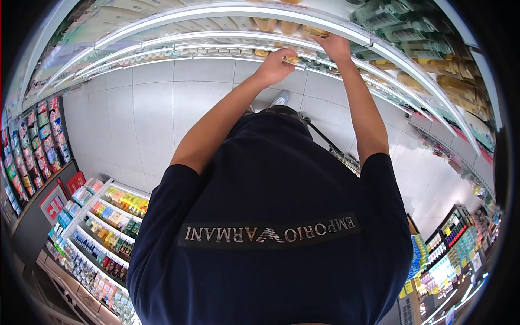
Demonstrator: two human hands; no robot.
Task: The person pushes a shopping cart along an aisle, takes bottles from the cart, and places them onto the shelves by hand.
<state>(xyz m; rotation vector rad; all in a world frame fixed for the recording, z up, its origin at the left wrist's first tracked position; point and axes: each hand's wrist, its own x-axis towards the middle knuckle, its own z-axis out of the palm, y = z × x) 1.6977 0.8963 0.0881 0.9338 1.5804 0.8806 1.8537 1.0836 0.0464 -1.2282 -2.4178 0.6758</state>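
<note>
My left hand is in front of the shelf edges, its fingers closed around a small golden-yellow item. Most of that item is covered by the fingers, and its kind does not show. Further right and higher, my right hand reaches onto the upper shelf. Its fingers are at a yellowish container standing there; whether they grip it I cannot tell. Beside it, more pale amber containers stand in a row. Clear greenish bottles fill the shelf to the right.
White shelf edges curve across the top, one below another. Grey floor tiles lie below. A dark cart-like frame is close to my legs. Stocked racks stand at lower left, with another display at lower right.
</note>
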